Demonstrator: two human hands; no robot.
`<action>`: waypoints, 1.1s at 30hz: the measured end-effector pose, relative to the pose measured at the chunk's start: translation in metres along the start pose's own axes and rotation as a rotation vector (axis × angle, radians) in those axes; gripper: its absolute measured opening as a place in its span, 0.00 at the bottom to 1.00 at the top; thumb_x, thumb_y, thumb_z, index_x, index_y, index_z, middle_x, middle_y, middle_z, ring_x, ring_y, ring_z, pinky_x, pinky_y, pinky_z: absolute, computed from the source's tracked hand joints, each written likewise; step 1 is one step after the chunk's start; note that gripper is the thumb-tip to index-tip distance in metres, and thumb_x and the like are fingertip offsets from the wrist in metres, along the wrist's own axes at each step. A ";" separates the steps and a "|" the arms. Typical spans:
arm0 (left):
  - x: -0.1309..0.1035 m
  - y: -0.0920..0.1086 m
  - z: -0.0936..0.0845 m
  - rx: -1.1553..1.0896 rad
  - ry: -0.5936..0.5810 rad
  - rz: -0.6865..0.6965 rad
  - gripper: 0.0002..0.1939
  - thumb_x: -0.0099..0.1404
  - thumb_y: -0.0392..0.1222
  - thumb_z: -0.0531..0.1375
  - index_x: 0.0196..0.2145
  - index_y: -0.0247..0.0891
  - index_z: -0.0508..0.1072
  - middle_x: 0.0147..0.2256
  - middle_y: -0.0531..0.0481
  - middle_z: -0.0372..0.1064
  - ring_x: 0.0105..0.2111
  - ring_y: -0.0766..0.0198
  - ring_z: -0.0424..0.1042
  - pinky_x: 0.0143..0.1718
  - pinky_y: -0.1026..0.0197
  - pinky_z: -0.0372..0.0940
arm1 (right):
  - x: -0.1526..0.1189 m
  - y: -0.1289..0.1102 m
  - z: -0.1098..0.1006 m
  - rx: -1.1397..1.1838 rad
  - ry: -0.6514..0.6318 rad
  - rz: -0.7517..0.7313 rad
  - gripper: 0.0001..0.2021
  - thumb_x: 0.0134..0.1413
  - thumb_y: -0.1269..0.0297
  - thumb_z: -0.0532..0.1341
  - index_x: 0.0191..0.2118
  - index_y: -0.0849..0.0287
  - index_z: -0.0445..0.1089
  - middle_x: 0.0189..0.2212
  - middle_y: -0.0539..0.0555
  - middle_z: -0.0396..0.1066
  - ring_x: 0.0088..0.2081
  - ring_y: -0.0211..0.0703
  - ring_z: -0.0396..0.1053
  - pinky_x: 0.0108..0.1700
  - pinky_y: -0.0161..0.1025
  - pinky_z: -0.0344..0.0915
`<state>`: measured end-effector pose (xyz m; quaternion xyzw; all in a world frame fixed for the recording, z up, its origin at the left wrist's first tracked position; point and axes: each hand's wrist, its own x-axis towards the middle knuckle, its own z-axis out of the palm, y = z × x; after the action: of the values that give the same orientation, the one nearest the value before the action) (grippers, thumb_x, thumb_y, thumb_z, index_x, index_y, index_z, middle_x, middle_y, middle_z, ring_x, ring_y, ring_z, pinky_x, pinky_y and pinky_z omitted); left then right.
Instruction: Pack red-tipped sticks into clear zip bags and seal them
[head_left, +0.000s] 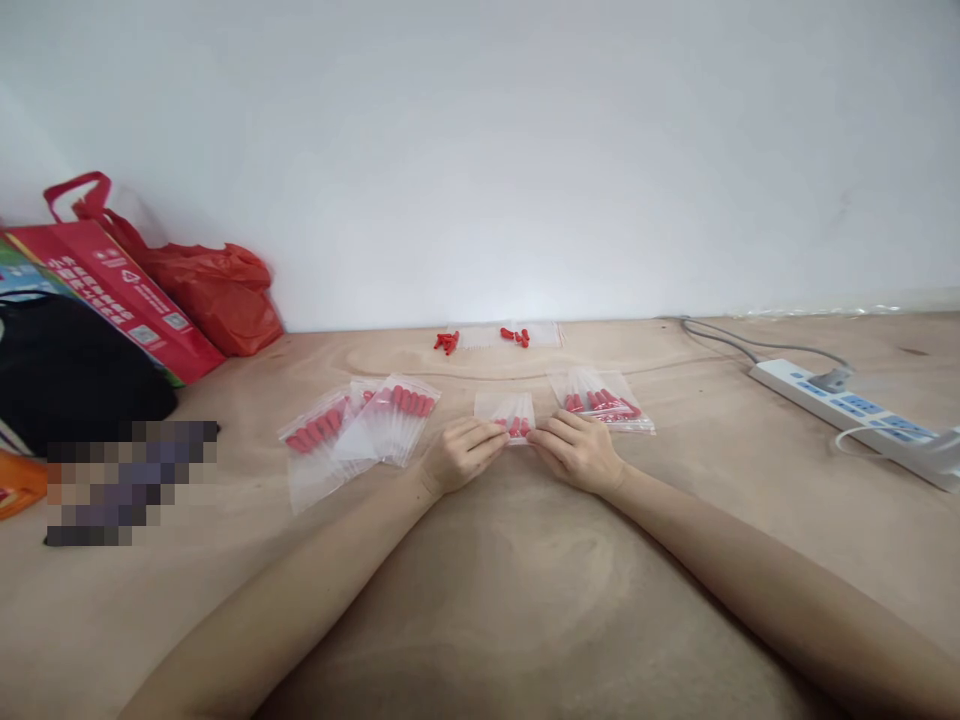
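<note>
A small clear zip bag (504, 406) with several red pieces inside lies on the wooden table between my hands, its zip edge toward me. My left hand (466, 453) pinches the near left corner of this bag. At the near right corner, my right hand (574, 450) has its fingers closed on the same bag. Fanned out left of my left hand are several clear bags (411, 400) holding red pieces. Just beyond my right hand sits another stack of bags (604, 398) with red pieces in them.
Loose red pieces (448, 343) and flat bags (480, 336) lie by the wall. A white power strip (855, 410) with cables is at the right. Red bags (217, 290), a black bag (82, 370) and a blurred-out item (135, 480) are at the left.
</note>
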<state>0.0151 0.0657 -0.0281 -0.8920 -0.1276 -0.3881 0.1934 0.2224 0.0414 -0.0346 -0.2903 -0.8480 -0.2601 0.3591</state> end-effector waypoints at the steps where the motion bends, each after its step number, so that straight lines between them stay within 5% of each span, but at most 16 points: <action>1: 0.000 0.000 0.000 -0.004 0.002 -0.001 0.06 0.60 0.31 0.54 0.35 0.35 0.69 0.33 0.49 0.72 0.33 0.66 0.71 0.34 0.63 0.68 | 0.000 0.000 0.000 -0.001 0.008 -0.021 0.06 0.52 0.72 0.54 0.32 0.59 0.68 0.27 0.51 0.69 0.28 0.35 0.61 0.27 0.34 0.52; 22: 0.007 0.004 0.000 0.099 -0.028 0.130 0.04 0.59 0.31 0.54 0.32 0.32 0.68 0.30 0.48 0.71 0.28 0.66 0.70 0.31 0.62 0.66 | 0.001 -0.004 0.005 -0.047 0.023 -0.112 0.08 0.52 0.70 0.52 0.31 0.59 0.68 0.27 0.51 0.70 0.25 0.34 0.59 0.25 0.36 0.49; 33: 0.001 -0.013 -0.012 0.242 -0.064 0.125 0.05 0.60 0.31 0.53 0.34 0.33 0.67 0.30 0.47 0.70 0.28 0.66 0.69 0.32 0.61 0.65 | -0.007 0.006 0.005 0.192 -0.038 0.113 0.10 0.53 0.73 0.50 0.35 0.59 0.67 0.30 0.53 0.69 0.28 0.34 0.65 0.27 0.31 0.58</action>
<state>0.0036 0.0723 -0.0168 -0.8802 -0.1238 -0.3285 0.3194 0.2285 0.0464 -0.0413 -0.3069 -0.8579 -0.1513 0.3834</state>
